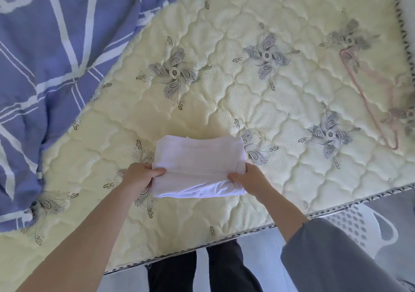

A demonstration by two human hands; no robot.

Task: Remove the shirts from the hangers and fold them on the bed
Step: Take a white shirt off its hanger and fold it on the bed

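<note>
Left hand (141, 176) and right hand (247, 179) are pinching the folded white shirt (198, 163) by its near corners on the bed (224, 89), and uneven lifting is risking the layers sliding open.

Mid mattress (224, 103) open ahead — blue duvet (45, 44) blocks L side, pink hanger (367, 101) far R.

Folded shirt (198, 167) sits on the bed (224, 94) near its front edge, a blanket (51, 56) heaped far left, a hanger (370, 98) lying well off right.
</note>
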